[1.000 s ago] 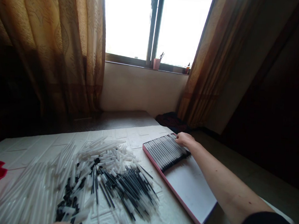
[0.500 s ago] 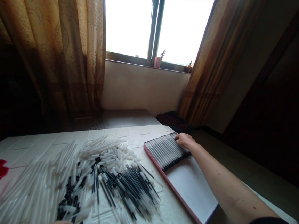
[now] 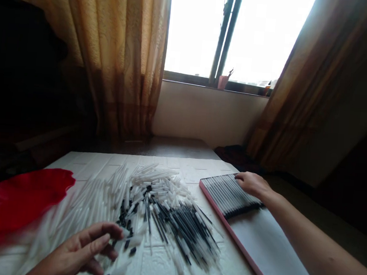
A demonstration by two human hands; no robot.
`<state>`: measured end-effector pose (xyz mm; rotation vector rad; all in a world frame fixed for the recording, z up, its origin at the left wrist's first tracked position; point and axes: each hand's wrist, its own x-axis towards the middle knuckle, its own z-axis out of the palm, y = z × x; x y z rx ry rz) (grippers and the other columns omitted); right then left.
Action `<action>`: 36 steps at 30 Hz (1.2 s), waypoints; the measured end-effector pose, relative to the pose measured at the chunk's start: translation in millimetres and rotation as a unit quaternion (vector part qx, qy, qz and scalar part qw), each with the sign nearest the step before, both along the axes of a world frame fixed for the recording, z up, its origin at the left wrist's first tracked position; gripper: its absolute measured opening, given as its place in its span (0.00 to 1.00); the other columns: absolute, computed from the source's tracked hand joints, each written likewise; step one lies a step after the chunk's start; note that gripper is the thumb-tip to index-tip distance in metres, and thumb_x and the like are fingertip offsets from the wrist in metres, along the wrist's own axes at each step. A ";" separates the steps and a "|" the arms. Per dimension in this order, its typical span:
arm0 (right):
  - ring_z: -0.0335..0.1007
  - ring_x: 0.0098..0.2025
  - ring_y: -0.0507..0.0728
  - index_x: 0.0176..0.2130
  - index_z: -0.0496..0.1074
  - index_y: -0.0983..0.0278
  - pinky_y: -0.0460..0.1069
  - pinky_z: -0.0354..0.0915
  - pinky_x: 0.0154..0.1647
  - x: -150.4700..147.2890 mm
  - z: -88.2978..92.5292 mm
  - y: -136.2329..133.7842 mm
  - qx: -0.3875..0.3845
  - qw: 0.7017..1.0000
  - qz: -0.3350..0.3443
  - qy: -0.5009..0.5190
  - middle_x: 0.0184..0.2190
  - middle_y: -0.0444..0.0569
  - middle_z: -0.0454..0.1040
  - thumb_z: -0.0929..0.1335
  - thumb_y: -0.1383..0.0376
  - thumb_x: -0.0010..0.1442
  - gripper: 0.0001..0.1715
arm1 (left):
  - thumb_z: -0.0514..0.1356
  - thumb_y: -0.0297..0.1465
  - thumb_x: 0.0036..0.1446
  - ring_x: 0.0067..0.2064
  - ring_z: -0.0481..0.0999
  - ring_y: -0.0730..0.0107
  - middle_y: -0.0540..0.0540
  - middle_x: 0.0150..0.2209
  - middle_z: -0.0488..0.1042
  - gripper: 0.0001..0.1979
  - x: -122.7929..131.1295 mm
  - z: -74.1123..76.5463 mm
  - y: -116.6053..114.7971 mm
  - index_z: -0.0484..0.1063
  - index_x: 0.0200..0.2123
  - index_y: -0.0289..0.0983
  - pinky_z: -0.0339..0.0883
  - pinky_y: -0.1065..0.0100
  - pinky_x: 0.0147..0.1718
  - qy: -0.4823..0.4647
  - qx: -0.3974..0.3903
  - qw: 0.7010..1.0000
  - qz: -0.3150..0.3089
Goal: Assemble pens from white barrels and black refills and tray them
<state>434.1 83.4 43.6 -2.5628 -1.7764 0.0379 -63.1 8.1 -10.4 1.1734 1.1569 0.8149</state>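
Observation:
My left hand (image 3: 85, 249) hovers at the near edge of the pile, fingers apart and slightly curled. Close to its fingertips lie small black plugs (image 3: 133, 251) and translucent caps. My right hand (image 3: 252, 184) is at the far right of a shallow pink-edged box (image 3: 241, 242). Its fingers are bent together over a row of clear-barrelled pens (image 3: 226, 194) with black ends; what they pinch is hidden. Dark pen refills (image 3: 191, 228) fan out between the hands. Clear pen barrels (image 3: 97, 198) lie in a heap on the left, white caps (image 3: 166, 187) behind.
A red scalloped basin (image 3: 20, 204) stands at the left on the white, brick-patterned tabletop (image 3: 81, 160). Beyond the table are a dark brown surface (image 3: 182, 148), curtains (image 3: 132, 64) and a window with a pink cup (image 3: 222, 82) on its sill.
The view has turned left, so everything sits further right and more of the red basin shows. My left hand has come up into view beside the black plugs. My right hand stays at the pen row.

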 end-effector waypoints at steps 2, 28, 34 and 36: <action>0.74 0.46 0.59 0.49 0.73 0.63 0.58 0.70 0.48 -19.1 3.7 -0.2 0.017 0.999 0.042 -0.012 0.49 0.51 0.75 0.67 0.59 0.68 0.13 | 0.70 0.49 0.46 0.35 0.81 0.58 0.42 0.40 0.81 0.20 1.3 9.2 2.7 0.80 0.35 0.40 0.74 0.71 0.23 0.003 0.049 0.997 0.052; 0.79 0.42 0.64 0.42 0.76 0.63 0.51 0.67 0.38 -280.8 -39.5 -93.4 0.019 0.959 0.282 0.023 0.40 0.54 0.82 0.67 0.62 0.59 0.12 | 0.54 0.42 0.61 0.46 0.80 0.56 0.44 0.40 0.82 0.16 -28.7 -12.7 37.5 0.76 0.40 0.40 0.72 0.59 0.48 0.281 0.399 0.867 0.106; 0.79 0.42 0.65 0.41 0.76 0.64 0.51 0.67 0.38 -274.3 -37.3 -97.0 0.012 0.969 0.248 0.013 0.39 0.56 0.82 0.64 0.70 0.59 0.13 | 0.58 0.39 0.66 0.49 0.77 0.58 0.42 0.46 0.78 0.14 -31.0 -21.4 41.7 0.74 0.46 0.36 0.67 0.50 0.51 0.386 0.453 0.801 0.074; 0.79 0.41 0.66 0.40 0.77 0.64 0.52 0.67 0.37 -269.9 -37.2 -99.8 0.012 0.971 0.238 0.007 0.38 0.58 0.82 0.64 0.72 0.59 0.14 | 0.57 0.36 0.66 0.50 0.76 0.57 0.42 0.46 0.78 0.12 -28.4 -22.0 39.0 0.74 0.45 0.36 0.65 0.50 0.52 0.416 0.464 0.779 0.064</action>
